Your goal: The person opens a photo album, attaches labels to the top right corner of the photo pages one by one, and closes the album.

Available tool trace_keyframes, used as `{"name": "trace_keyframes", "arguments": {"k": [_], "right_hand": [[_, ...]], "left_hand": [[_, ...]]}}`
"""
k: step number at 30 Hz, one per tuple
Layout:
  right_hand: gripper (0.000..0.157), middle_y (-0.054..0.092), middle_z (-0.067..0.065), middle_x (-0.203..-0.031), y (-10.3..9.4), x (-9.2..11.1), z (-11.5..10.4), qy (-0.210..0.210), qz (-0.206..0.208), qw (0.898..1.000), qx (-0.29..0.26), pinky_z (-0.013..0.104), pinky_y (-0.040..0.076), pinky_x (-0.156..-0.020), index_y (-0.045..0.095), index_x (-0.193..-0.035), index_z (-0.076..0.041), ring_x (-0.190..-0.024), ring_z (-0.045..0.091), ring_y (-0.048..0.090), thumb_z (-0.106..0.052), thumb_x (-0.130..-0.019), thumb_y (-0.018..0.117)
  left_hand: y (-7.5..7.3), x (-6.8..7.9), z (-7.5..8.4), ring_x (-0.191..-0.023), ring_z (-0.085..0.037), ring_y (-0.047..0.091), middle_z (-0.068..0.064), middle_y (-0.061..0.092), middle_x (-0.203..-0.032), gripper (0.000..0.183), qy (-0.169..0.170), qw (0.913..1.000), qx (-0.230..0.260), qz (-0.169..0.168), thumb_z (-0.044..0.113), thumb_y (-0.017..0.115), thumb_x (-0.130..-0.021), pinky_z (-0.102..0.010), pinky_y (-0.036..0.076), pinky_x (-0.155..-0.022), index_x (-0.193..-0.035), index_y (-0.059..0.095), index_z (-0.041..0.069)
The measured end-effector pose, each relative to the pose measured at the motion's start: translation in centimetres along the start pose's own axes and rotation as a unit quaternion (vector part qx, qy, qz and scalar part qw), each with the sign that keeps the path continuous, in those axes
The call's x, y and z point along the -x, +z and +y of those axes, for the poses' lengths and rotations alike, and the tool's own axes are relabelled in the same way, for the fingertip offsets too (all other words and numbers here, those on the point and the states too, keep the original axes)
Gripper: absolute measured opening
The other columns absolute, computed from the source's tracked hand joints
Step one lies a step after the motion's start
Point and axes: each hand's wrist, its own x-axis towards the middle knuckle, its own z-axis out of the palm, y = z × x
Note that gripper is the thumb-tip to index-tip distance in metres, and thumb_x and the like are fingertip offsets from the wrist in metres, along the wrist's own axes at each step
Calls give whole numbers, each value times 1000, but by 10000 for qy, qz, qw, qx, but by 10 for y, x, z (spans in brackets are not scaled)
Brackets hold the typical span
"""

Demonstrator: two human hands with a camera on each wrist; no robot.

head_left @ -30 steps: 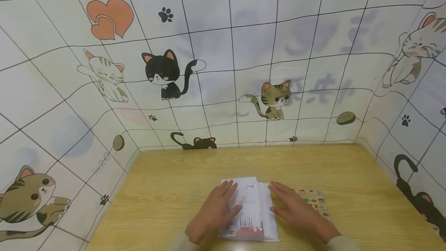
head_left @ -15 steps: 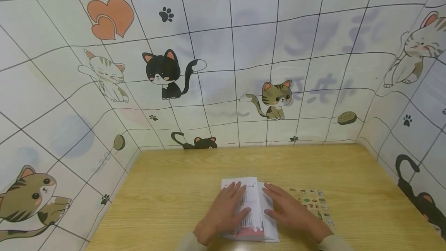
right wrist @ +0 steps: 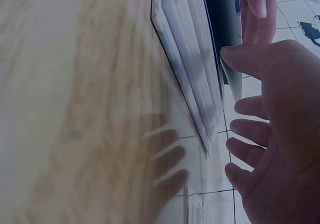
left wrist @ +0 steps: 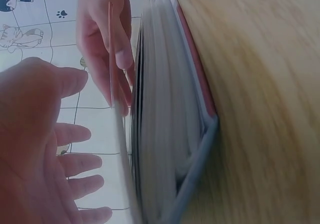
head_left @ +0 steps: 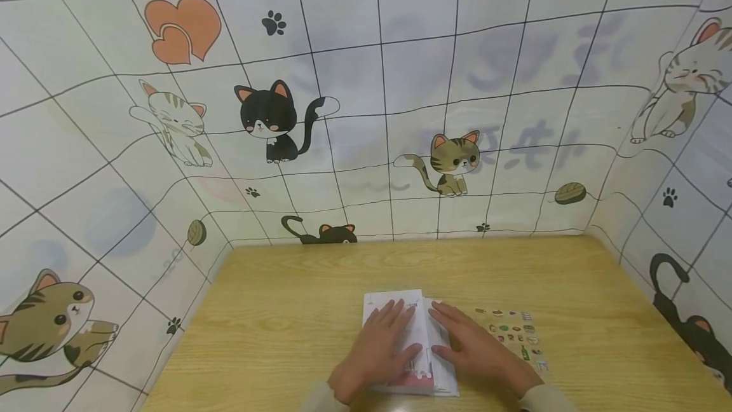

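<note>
A thick book (head_left: 377,304) with a white cover and a pink band at its lower edge lies on the wooden table. My left hand (head_left: 380,348) spreads flat over its front cover, fingers straight. At the right side, my right hand (head_left: 474,345) rests over the exposed white page or cover edge, with relaxed fingers. The left wrist view shows the book's page block (left wrist: 162,99) side-on, its front cover (left wrist: 117,104) slightly lifted from the pages. In the right wrist view, the thumb of my right hand (right wrist: 280,119) is right at the book's upper edge.
To the right of the book lies a sheet (head_left: 517,329) of small food pictures, partly covered by my right hand. The wooden table (head_left: 274,310) is bordered at the back and sides by a white cloth wall (head_left: 354,100) printed with cats and grid lines.
My left hand has slid right across the cover. The right hand has shifted slightly left onto the book's right side, uncovering more of the sheet of food pictures.
</note>
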Motion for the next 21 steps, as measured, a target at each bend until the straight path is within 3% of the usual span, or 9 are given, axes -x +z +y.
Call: {"name": "trace_keyframes", "arguments": {"k": [6,15,21], "right_hand": [[66,40,12,-155,0,0,1,-31,-57,10000,-4,55,36,-110,47,-147,-7,-141,38,38,-42,-94,65],[74,33,9,-160,1,1,7,88,-596,9975,-355,56,33,-112,39,-153,-16,-144,35,34,-50,-92,63],[71,33,10,-160,0,0,11,-61,-715,9964,-449,57,34,-111,41,-152,-17,-143,36,35,-55,-94,58]], "left_hand": [[3,-4,7,-147,-27,32,-6,37,-158,64,-81,9999,-45,-110,50,48,-100,-51,31,-116,-154,36,18],[6,-6,15,-148,-27,30,-7,35,-159,66,-174,9995,-33,-259,53,44,-100,-52,29,-117,-154,35,18],[11,-8,20,-148,-28,30,-9,34,-159,67,-282,9993,-88,-225,55,44,-99,-55,29,-116,-155,35,18]]}}
